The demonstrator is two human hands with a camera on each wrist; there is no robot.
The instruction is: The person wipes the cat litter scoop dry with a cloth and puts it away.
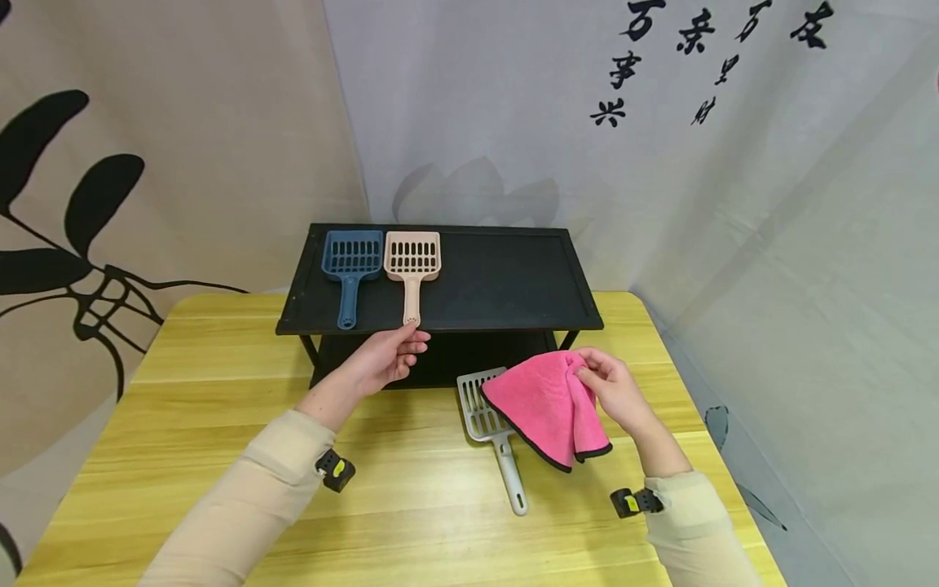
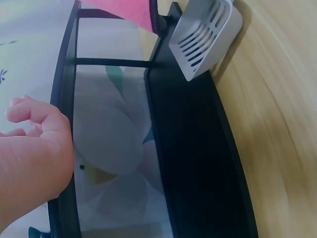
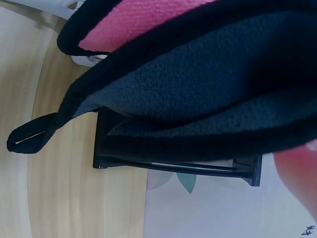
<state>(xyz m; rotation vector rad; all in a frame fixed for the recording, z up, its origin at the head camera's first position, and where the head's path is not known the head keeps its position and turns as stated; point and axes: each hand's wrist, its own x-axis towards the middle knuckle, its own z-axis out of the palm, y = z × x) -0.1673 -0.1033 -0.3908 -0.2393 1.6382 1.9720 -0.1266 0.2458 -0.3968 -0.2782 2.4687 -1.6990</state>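
At the front edge of the black shelf [image 1: 506, 277], my left hand [image 1: 377, 359] pinches the handle end of a pale pink litter scoop [image 1: 412, 285], whose slotted head lies on the shelf top. Just left of it lies a blue litter scoop [image 1: 350, 285], its handle also facing me. My right hand [image 1: 612, 387] grips a pink cloth [image 1: 543, 399] with black edging by its upper corner. The cloth hangs over part of a grey litter scoop [image 1: 506, 465]. A dark underside of the cloth [image 3: 198, 74] fills much of the right wrist view.
The shelf's lower board [image 2: 193, 148] sits near the wooden table [image 1: 220, 391], and the grey scoop's head is at its front edge. Behind the table hangs a pale curtain [image 1: 469, 106] with black leaf prints and writing.
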